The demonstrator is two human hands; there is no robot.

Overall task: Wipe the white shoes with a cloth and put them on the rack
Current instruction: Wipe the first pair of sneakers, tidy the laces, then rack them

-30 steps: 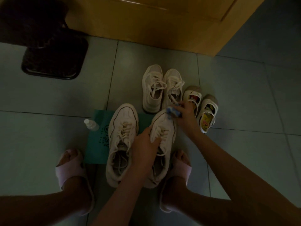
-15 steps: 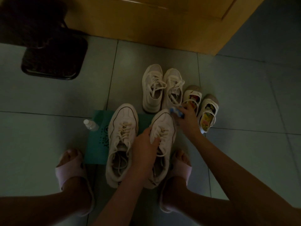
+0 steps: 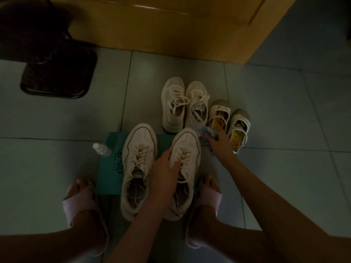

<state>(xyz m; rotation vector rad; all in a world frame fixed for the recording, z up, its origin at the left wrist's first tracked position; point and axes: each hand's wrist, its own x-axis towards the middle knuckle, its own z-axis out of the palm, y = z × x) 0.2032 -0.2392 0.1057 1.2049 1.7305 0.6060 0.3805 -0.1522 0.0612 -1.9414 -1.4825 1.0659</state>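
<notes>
Our left hand (image 3: 167,173) clamps the laces of the right white sneaker (image 3: 185,168) on the teal bag (image 3: 110,168), while our right hand (image 3: 220,143) presses the bunched cloth (image 3: 208,135) against its toe side

Unreadable round logo and lettering on the teal bag (image 3: 110,168).

Small bottle (image 3: 101,149), teal bag (image 3: 111,168), dark stool (image 3: 57,73), wooden door (image 3: 171,25).

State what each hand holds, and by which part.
The left hand grips the right-side white sneaker at its laced tongue, fingers tucked under it. The right hand holds a bunched cloth against that sneaker's outer toe side.
</notes>
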